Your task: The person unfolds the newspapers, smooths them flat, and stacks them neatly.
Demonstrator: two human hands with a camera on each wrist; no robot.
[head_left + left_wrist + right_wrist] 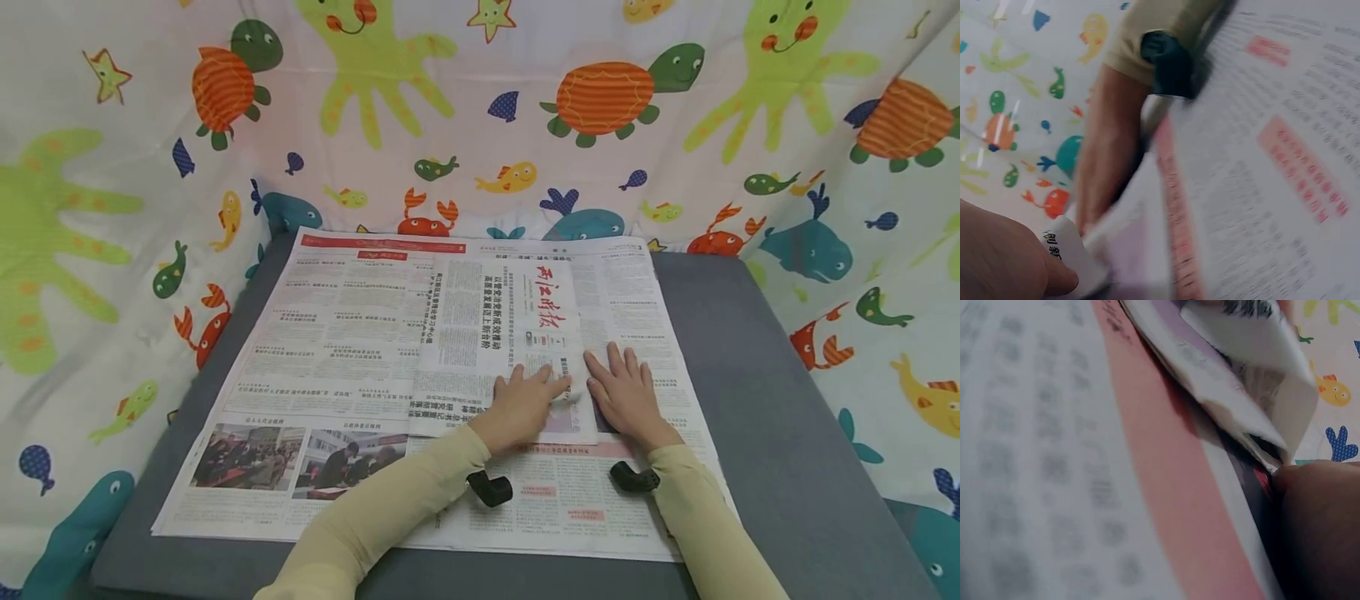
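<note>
A folded newspaper [465, 333] with a red vertical title lies on top of larger spread newspaper sheets [352, 333]. My left hand [517, 408] rests on its lower right part, fingers spread. A small curled paper edge [1075, 250] stands up beside the left thumb [1057, 278]. My right hand [626, 396] lies palm down with fingers spread, at the folded newspaper's right side. In the right wrist view, the right thumb [1319, 512] sits at the folded paper's corner, where one layer [1300, 394] bends upward.
The spread sheets cover much of a grey table [720, 333]. A white curtain [465, 100] printed with sea animals surrounds its back and sides. A black wrist mount [491, 487] sits at the left cuff, another wrist mount [633, 477] at the right cuff.
</note>
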